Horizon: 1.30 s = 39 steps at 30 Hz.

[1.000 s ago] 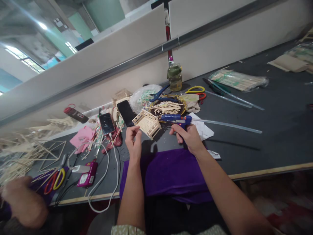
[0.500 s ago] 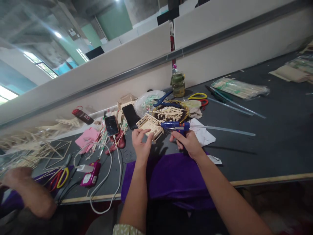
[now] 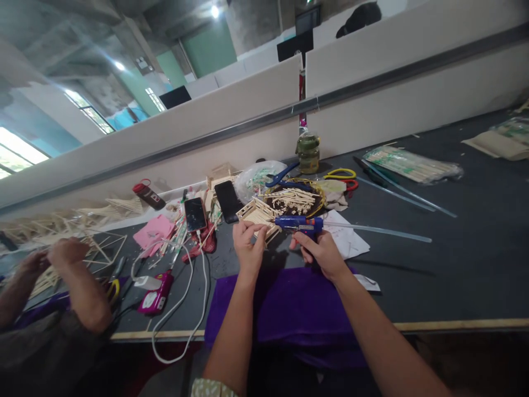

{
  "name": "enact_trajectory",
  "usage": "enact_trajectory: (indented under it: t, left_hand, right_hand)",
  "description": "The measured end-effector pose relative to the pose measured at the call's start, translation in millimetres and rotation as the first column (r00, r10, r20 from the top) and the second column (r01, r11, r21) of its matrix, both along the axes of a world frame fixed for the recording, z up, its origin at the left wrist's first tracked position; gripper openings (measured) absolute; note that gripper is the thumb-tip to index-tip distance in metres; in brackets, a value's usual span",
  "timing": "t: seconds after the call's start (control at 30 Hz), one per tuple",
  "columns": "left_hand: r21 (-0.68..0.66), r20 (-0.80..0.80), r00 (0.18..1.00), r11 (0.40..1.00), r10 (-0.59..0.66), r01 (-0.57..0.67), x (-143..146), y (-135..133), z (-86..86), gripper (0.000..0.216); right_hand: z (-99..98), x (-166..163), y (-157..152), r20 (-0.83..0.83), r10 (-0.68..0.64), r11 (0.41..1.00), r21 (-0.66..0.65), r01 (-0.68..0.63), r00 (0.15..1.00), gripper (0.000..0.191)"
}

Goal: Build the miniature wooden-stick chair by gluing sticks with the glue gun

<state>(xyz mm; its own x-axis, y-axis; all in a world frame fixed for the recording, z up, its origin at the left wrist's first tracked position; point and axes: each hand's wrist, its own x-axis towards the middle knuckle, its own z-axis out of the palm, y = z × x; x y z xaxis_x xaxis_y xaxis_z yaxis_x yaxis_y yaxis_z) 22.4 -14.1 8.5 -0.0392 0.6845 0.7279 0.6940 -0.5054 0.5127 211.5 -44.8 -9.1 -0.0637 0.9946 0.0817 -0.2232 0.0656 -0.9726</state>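
Note:
My right hand is wrapped round a blue hot glue gun, whose nozzle points left. A long clear glue stick juts from the gun's back end. My left hand is closed in a pinch just left of the nozzle tip; what its thumb and fingers hold is too small to make out. Directly behind those fingertips sits a small frame of pale wooden sticks, partly hidden by my hand and the gun.
Behind lie a pile of short sticks, blue-handled pliers, two phones and a green jar. A purple cloth covers the near edge. White cables loop at left, beside a pink power block. Another person's hands work at far left.
My left thumb and fingers have drawn closer to the nozzle tip, while my right hand keeps the glue gun. The co-worker's hands have come up over their sticks. The view has shifted slightly.

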Motion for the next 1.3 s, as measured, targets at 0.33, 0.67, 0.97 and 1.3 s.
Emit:
enact_trajectory:
  t: [0.33, 0.67, 0.97, 1.3]
  left_hand:
    - [0.087, 0.221, 0.967, 0.985, 0.129, -0.151, -24, -8, 2.4, 0.019]
    - [-0.192, -0.01, 0.999, 0.98, 0.039, -0.04, -16, -38, -28.7, 0.021]
    - [-0.605, -0.187, 0.959, 0.745, 0.212, -0.282, 6, -34, -31.1, 0.026]
    - [-0.581, -0.31, 0.916, 0.711, 0.255, -0.395, 19, -27, -26.3, 0.029]
  right_hand:
    - [6.8, 6, 3, -0.29, -0.185, 0.983, -0.055, 0.177, 0.939, 0.034]
    - [6.7, 8, 3, -0.307, -0.234, 0.972, -0.074, 0.222, 0.923, 0.035]
    - [5.4, 7, 4, -0.302, -0.228, 0.974, -0.089, 0.21, 0.926, 0.034]
    - [2.0, 23, -1, -0.213, -0.201, 0.972, -0.163, 0.168, 0.956, 0.039]
